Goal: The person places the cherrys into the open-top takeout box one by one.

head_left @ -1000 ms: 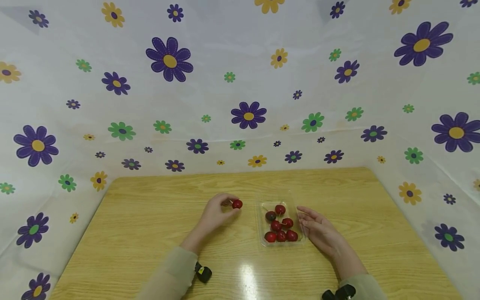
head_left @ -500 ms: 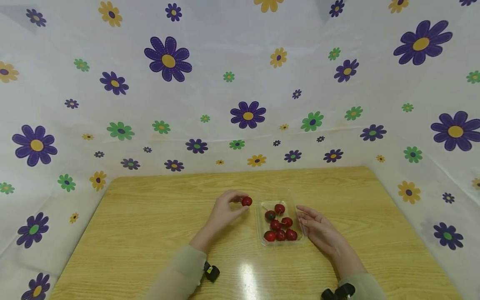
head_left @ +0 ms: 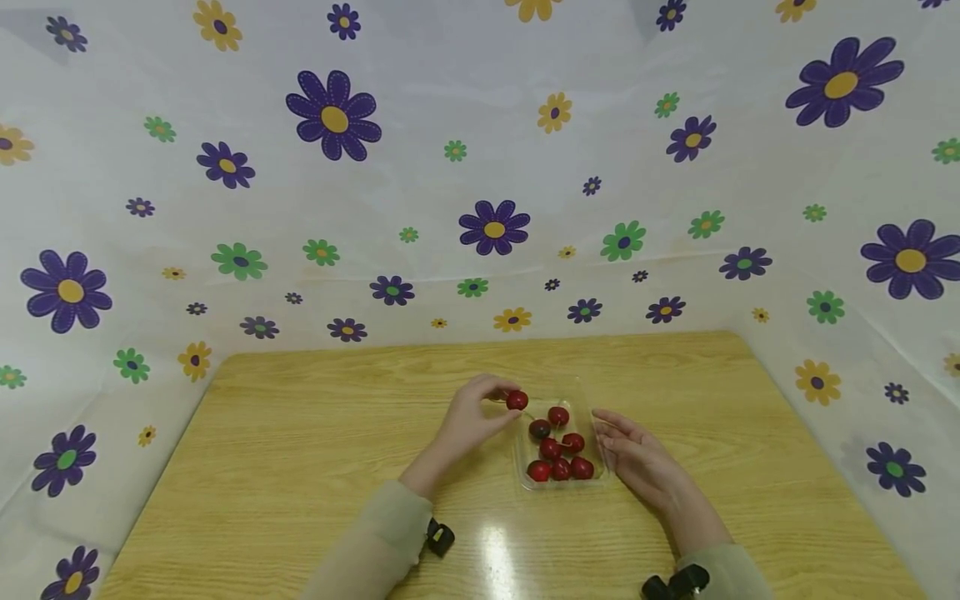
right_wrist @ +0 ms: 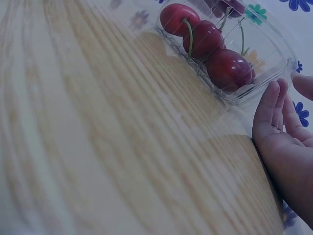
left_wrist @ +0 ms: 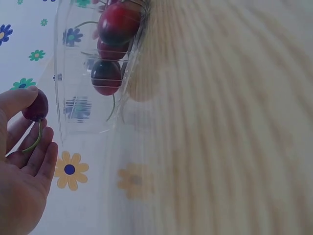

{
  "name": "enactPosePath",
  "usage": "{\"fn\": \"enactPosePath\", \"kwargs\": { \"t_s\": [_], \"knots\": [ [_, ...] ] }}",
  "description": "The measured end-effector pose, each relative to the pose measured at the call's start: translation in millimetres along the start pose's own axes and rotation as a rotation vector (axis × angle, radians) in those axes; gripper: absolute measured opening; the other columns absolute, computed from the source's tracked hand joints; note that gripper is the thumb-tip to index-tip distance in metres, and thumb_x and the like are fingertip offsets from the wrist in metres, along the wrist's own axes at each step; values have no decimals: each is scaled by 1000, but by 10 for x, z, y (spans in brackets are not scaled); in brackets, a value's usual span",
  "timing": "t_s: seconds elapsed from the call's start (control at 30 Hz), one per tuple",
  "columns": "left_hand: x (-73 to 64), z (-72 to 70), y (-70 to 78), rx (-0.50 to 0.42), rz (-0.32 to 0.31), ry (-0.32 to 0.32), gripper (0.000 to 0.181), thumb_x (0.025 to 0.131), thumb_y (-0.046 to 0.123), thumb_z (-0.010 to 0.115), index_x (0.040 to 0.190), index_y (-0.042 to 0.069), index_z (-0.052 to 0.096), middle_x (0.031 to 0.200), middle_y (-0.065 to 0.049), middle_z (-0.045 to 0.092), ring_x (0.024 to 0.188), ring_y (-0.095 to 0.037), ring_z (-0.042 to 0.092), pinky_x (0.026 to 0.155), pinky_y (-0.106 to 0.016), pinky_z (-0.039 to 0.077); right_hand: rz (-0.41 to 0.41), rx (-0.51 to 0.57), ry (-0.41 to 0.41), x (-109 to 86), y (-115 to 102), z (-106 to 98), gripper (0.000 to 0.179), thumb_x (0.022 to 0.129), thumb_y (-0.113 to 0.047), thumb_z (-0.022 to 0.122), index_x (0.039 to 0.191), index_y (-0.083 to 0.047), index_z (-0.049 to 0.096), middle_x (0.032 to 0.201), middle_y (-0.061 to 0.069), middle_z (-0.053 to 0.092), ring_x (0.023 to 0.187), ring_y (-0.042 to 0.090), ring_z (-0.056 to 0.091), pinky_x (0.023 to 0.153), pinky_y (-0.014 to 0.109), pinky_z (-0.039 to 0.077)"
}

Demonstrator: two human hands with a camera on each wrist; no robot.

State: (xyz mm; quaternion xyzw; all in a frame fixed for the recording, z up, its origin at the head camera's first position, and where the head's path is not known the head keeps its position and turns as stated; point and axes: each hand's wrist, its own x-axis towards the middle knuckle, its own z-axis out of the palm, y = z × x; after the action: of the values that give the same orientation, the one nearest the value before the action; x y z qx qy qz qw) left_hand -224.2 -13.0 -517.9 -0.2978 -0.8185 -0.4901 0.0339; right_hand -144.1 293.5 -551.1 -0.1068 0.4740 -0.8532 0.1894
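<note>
A clear plastic box [head_left: 527,482] stands on the table with several dark red cherries [head_left: 551,449] inside, some with green stems. My left hand [head_left: 470,419] pinches one cherry [head_left: 517,400] between thumb and fingers at the box's far left edge. In the left wrist view that held cherry [left_wrist: 35,105] hangs with its green stem down, outside the clear wall. On the box's other side, my right hand [head_left: 643,464] rests its fingertips at the right wall, fingers fairly straight. The right wrist view has those fingers [right_wrist: 266,105] beside the box corner.
The wooden table [head_left: 315,450] carries the box right of its middle. A white cloth [head_left: 420,192] with printed flowers rises behind and at both sides of the table. Black wrist cameras [head_left: 440,537] sit at both cuffs.
My left hand has moved right and slightly away from me with the cherry, from the table left of the box to its left edge. The right hand has stayed at the box.
</note>
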Motion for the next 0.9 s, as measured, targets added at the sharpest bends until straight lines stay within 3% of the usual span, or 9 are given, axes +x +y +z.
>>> {"fn": "enactPosePath", "kwargs": {
  "t_s": [0.23, 0.5, 0.9],
  "knots": [
    [33, 67, 48, 4, -8, -12, 36, 91, 10, 84, 125, 6, 74, 119, -10, 76, 108, -25, 71, 100, -39, 60, 15, -27, 32, -1, -21, 21, 45, 109, 7, 42, 136, -22, 63, 130, -6, 65, 116, 4, 62, 100, 16, 53],
    [81, 149, 175, 4, -34, -29, 37, 90, 7, 84, 125, 7, 73, 123, -10, 74, 110, -23, 71, 101, -38, 59, -4, 14, -1, 9, -1, -6, 45, 109, 7, 40, 138, -19, 62, 130, -5, 65, 118, 4, 62, 103, 16, 52],
    [93, 245, 229, 12, -50, -94, 37, 89, 4, 83, 125, 8, 74, 125, -9, 72, 114, -26, 68, 104, -44, 58, 2, -25, 11, -10, 3, -12, 45, 110, 6, 41, 139, -22, 61, 131, -6, 64, 118, 3, 62, 103, 17, 53]
  ]
}}
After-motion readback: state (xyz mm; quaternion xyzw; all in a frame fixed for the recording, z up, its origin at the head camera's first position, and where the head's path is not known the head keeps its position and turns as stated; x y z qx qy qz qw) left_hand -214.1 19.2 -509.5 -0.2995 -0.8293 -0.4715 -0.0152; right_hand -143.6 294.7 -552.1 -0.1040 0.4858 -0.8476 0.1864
